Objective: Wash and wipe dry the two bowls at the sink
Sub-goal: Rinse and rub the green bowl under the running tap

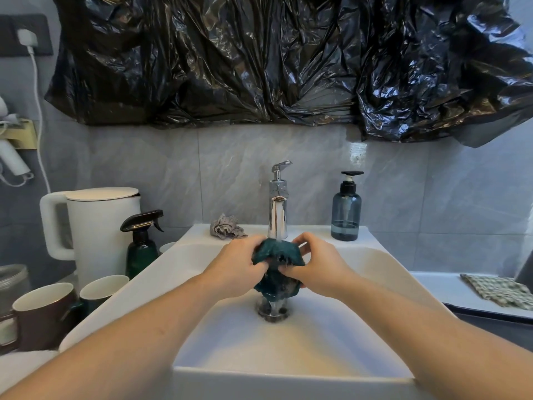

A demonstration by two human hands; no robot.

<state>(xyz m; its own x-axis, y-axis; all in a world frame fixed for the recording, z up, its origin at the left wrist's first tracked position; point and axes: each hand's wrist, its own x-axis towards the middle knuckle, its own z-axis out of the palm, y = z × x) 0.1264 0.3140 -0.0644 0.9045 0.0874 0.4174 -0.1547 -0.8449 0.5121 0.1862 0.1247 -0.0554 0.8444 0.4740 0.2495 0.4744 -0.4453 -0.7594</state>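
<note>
The sink point(138, 287) is smooth, glossy white ceramic. The faucet point(277, 217) is mirror-bright chromed metal. A wet dark teal cloth point(277, 255), nubbly in weave, is bunched under it. Crinkled black plastic sheeting point(259, 59) above shines in creases. The soap dispenser point(345, 215) is translucent blue-grey plastic; the spray bottle point(142, 249) dark green and glossy. The kettle point(98, 229) looks matt white. Wall tiles point(161, 174) are smooth grey with stone-like veining.

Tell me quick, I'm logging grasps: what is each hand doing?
Left hand: grips the wet dark teal cloth under the chrome faucet.
Right hand: grips the same cloth.
</note>
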